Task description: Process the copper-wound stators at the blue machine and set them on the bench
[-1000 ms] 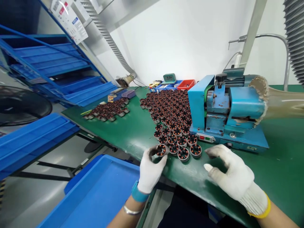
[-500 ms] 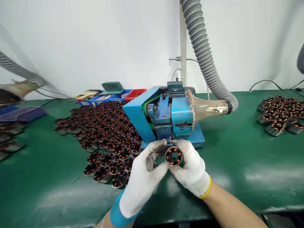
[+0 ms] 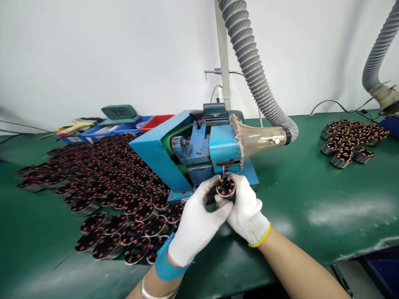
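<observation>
Between my two gloved hands is a motor stator (image 3: pixel 226 187), a short metal ring with copper windings and a black core. A thin wire lead rises from its far rim toward the slot in the blue machine (image 3: pixel 222 145). My left hand (image 3: pixel 205 207) has its fingers and thumb closed around the stator's left side. On the right side, my right hand (image 3: pixel 245 203) grips it with bent fingers. The stator's open face tilts up toward me, just in front of the machine. Its underside is hidden by the gloves.
Many stators (image 3: pixel 109 199) crowd the green table (image 3: pixel 299 199) on the left; a smaller group of stators (image 3: pixel 349 141) stands at right. Blue trays (image 3: pixel 109 129), a red bin (image 3: pixel 157 121) and a green digital display (image 3: pixel 119 111) are behind. A grey hose (image 3: pixel 249 54) joins the machine's funnel.
My view has swung to the right. Both hands have brought the stator closer to the machine's slot, its wire lead now at the opening, and the fingers have shifted around it.
</observation>
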{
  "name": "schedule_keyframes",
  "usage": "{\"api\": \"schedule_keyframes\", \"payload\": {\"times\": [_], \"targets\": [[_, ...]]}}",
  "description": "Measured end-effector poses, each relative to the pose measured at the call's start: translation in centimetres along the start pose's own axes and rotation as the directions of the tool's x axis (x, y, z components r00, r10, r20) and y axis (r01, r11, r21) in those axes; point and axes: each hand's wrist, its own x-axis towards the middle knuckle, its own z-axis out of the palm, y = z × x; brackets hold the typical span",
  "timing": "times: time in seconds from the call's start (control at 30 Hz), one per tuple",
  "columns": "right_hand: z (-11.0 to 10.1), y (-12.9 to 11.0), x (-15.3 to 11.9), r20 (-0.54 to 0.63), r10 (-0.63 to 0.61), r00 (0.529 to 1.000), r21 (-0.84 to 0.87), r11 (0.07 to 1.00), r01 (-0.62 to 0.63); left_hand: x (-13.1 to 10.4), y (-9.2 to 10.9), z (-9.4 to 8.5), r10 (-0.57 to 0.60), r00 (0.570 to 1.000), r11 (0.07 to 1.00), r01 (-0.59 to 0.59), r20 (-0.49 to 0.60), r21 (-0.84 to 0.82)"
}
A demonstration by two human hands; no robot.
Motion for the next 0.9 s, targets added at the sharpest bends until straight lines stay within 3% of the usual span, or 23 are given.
{"api": "schedule_keyframes", "payload": {"times": [0.27,0.7,0.8,0.9], "targets": [[0.1,-0.8,1.8,-0.057,0.043,0.997,-0.073,0.996,-0.047,2.1,0.4,1.2,0.073,0.996,0.997,-0.075,-0.05,-0.036],[0.6,-1.0,2.2,-0.105,0.109,0.989,-0.006,0.994,-0.11,2.7,0.7,1.6,0.142,0.989,0.988,-0.144,-0.041,-0.047],[0.2,-0.6,1.4,-0.076,0.045,0.996,0.041,0.998,-0.042,1.9,0.3,1.7,0.161,0.984,0.987,-0.162,-0.077,-0.014],[-0.5,-0.3,0.6,-0.051,-0.13,0.99,0.095,0.986,0.134,0.7,-0.4,1.1,0.152,0.987,0.987,-0.154,-0.043,-0.036]]}}
